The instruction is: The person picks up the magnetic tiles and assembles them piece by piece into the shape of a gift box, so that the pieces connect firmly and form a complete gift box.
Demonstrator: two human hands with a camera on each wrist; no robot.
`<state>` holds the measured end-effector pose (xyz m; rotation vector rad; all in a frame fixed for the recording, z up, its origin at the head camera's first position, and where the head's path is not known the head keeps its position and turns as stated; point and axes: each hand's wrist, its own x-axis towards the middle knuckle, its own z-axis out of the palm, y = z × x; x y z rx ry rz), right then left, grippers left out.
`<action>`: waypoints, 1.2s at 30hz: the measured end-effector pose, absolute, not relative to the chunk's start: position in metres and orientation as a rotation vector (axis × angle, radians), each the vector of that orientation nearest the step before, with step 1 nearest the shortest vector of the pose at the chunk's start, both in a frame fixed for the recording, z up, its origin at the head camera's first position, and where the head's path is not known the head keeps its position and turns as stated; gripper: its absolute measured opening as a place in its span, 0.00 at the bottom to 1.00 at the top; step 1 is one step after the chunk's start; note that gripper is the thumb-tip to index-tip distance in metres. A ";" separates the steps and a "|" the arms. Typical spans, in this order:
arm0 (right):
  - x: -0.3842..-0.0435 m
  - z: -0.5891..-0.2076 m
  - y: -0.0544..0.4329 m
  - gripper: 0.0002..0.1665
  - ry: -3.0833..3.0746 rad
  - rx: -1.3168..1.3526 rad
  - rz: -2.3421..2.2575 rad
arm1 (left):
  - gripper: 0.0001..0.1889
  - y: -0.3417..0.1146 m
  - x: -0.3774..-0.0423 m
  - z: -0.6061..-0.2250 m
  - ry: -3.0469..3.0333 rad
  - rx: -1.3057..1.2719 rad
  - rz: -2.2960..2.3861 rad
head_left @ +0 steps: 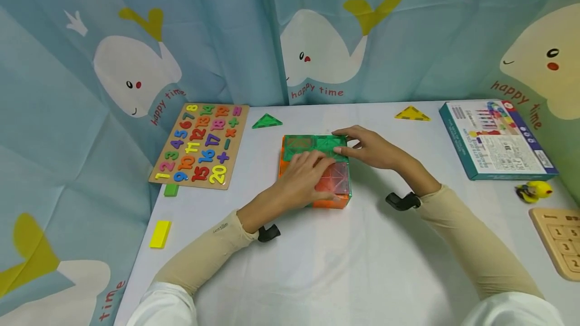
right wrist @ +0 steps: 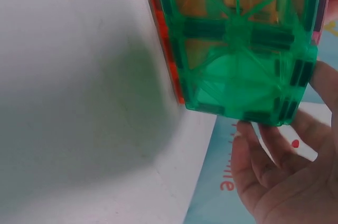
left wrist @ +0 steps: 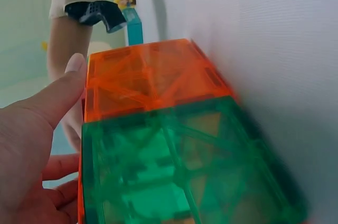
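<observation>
A box of translucent magnetic tiles (head_left: 333,177) stands on the white table, with green and red tiles on top and orange at the front. In the left wrist view, an orange tile (left wrist: 150,78) and a green tile (left wrist: 174,166) form its side. My left hand (head_left: 301,180) rests across the top, its thumb along the front edge. At the back right corner my right hand (head_left: 369,149) pinches a green tile (head_left: 328,141), thumb on top and fingers behind. The right wrist view shows that hand (right wrist: 290,176) against the green side (right wrist: 237,81). My left palm hides part of the top.
A number puzzle board (head_left: 235,175) lies at the left, near a green block (head_left: 171,190) and a yellow block (head_left: 160,234). Behind are green (head_left: 267,121) and yellow (head_left: 412,113) triangles. At the right are a boxed toy (head_left: 503,140), a yellow duck (head_left: 534,191) and a wooden number board (head_left: 559,240).
</observation>
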<state>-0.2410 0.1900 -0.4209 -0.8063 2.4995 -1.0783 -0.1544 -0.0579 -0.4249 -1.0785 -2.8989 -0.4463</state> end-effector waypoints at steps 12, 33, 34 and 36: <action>-0.185 -0.423 0.190 0.50 2.337 -0.429 -1.224 | 0.45 -0.119 -0.153 -0.453 -2.941 -0.598 -1.270; -0.155 -0.442 0.174 0.44 2.174 -0.312 -1.465 | 0.41 -0.100 -0.156 -0.472 -2.797 -0.318 -2.019; -0.156 -0.441 0.175 0.44 2.172 -0.312 -1.467 | 0.41 -0.099 -0.157 -0.472 -2.798 -0.321 -2.020; -0.156 -0.441 0.177 0.44 2.174 -0.312 -1.464 | 0.41 -0.098 -0.158 -0.472 -2.800 -0.331 -2.021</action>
